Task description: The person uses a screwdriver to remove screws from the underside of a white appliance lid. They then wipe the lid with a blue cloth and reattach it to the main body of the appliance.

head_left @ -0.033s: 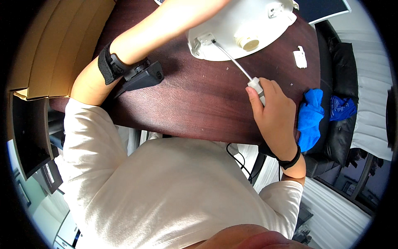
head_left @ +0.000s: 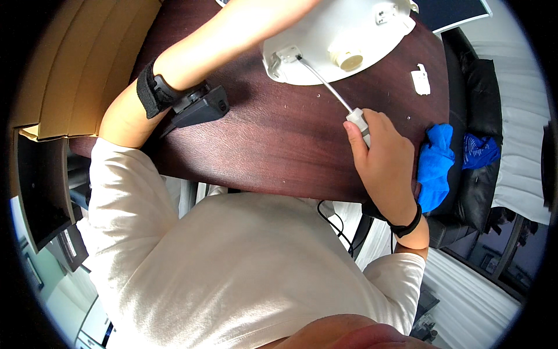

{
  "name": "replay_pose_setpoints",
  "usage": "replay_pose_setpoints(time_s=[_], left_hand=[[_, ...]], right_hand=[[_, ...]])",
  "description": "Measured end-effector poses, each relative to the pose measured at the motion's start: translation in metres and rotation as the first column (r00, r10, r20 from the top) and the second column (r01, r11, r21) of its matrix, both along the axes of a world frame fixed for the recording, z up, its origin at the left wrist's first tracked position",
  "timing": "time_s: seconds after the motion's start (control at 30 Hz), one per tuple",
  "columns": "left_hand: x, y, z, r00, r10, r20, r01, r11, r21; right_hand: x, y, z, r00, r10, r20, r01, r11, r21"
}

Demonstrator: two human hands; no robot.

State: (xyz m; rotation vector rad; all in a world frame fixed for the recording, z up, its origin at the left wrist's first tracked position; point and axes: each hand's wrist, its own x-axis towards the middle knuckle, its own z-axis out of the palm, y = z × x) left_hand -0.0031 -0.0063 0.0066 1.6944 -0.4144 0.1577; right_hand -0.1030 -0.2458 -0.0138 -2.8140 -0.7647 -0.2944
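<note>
My right hand (head_left: 385, 157) is closed around the pale handle of a screwdriver (head_left: 358, 118). Its metal shaft angles up-left to a small white fitting (head_left: 287, 54) near the lower left of a large white curved plastic shell (head_left: 314, 41), where the tip meets a dark spot. A round cream boss (head_left: 349, 60) and another fitting (head_left: 384, 15) are on the same shell. My left forearm (head_left: 221, 41), with a black strap and boxy black device (head_left: 203, 107) at the wrist end nearer me, stretches past the top edge; that hand is out of sight.
The dark wooden table (head_left: 261, 139) holds a small white plastic piece (head_left: 421, 80). Tall cardboard (head_left: 70, 70) borders the left. At the right are a bright blue cloth (head_left: 436, 168), a darker blue bundle (head_left: 480, 151) and a black sofa (head_left: 476, 93). A dark panel (head_left: 453, 11) is at the top right.
</note>
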Motion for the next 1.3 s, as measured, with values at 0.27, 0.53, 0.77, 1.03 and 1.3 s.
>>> replay_pose_setpoints(time_s=[0.27,0.53,0.77,1.03,1.3], left_hand=[[-0.002,0.001,0.002,0.999,-0.009,-0.036,0.008,0.999,-0.04],[0.002,-0.003,0.001,0.999,0.038,-0.028,-0.038,0.999,-0.01],[-0.005,-0.006,0.008,0.999,0.026,-0.041,-0.028,0.998,-0.063],[0.004,-0.005,0.001,1.0,0.006,-0.003,-0.006,0.998,0.055],[0.005,0.001,-0.019,0.931,0.156,-0.329,-0.157,0.987,0.026]], right_hand=[[0.009,0.003,0.006,0.991,0.031,-0.128,-0.022,0.997,0.074],[0.014,-0.011,-0.02,0.289,0.346,-0.893,0.576,0.682,0.451],[0.005,-0.012,-0.039,-0.115,0.766,-0.632,0.887,0.366,0.283],[0.001,-0.039,-0.024,0.396,0.274,-0.876,0.533,0.709,0.463],[-0.013,-0.104,-0.029,0.851,-0.16,-0.501,0.276,0.947,0.165]])
